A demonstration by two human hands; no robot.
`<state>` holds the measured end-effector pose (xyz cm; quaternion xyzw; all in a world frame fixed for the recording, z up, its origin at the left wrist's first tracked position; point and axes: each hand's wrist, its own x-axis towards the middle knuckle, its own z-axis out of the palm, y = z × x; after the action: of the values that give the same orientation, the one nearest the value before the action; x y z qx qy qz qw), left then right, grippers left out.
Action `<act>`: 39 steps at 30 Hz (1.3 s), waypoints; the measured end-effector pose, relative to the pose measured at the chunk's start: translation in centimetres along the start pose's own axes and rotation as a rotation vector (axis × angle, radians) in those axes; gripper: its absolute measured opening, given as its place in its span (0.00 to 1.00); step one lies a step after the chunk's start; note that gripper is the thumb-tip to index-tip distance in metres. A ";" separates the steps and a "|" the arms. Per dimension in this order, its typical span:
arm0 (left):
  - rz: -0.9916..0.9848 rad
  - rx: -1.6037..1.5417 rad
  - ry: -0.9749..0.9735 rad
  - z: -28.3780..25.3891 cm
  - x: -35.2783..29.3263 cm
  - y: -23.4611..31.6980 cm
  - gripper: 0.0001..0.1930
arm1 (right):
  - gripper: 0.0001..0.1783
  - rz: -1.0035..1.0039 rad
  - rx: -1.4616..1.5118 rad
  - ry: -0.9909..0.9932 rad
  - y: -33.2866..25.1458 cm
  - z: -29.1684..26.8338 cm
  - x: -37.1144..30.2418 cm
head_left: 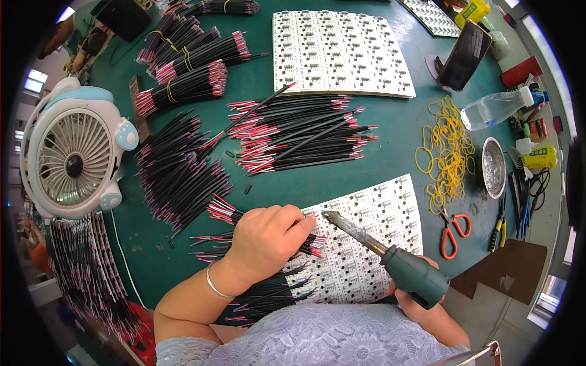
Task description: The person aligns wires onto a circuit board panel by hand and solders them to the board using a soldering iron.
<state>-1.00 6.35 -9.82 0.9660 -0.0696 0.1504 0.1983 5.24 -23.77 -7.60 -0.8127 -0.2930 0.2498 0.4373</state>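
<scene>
A white panel of small circuit boards (372,244) lies tilted on the green table in front of me. My left hand (268,235) is closed over its left edge, pinching a bundle of black wires with red and white ends (223,209). The pinched wire ends at the fingertips are too small to make out. My right hand (418,299) grips a soldering iron (415,274) with a dark green handle, partly hidden behind it. The iron's metal tip is over the panel, close to my left fingertips. More black wires (268,299) lie along the panel's left side, below my left wrist.
Loose black wires (311,134) and tied bundles (183,88) lie farther back, near a stack of white panels (336,55). A fan (73,158) stands left. Rightward are yellow rubber bands (448,152), a metal bowl (493,168), orange-handled scissors (450,241), pliers (499,229) and a bottle (494,110).
</scene>
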 end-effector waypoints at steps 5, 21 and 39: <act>0.001 -0.003 0.000 0.1 0.0 -0.1 0.12 | 0.19 0.031 0.049 0.067 0.7 0.6 -0.4; 0.006 0.004 -0.010 0.1 0.0 -0.1 0.11 | 0.19 -0.127 -0.113 -0.043 -0.2 -0.2 0.9; 0.001 -0.079 -0.012 0.2 0.1 -0.5 0.12 | 0.23 -0.068 0.013 -0.059 1.2 0.1 0.0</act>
<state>-0.79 6.78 -10.13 0.9584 -0.0771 0.1417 0.2356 5.46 -24.28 -8.69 -0.7918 -0.3315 0.2605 0.4421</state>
